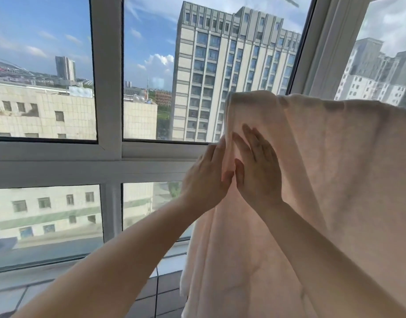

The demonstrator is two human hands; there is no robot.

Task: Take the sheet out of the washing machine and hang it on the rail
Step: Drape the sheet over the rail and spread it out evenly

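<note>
The sheet (312,180) is already up, draped over something along its top fold at the right of the frame; the rail itself is hidden under the cloth, so I take it to run there from the way the fabric hangs in two layers. Both hands work its left edge at centre frame. The left hand (206,177) reaches behind that edge with fingers straight, thumb forward, the edge passing between it and the other hand; I can't tell whether it truly pinches. The right hand (254,166) lies flat on the front face, fingers spread and straight, pressing. My guess is they're smoothing and squaring the edge so it dries without bunching. The cloth is pale pinkish-white, soft, slightly napped, thick enough to fall in heavy vertical folds, yet daylight glows through it. Behind, the window (110,152) has smooth white frames; beyond the glass stand a tall grey tower (231,65) and low tiled blocks. Dark floor tiles (160,294) show bottom centre.
</note>
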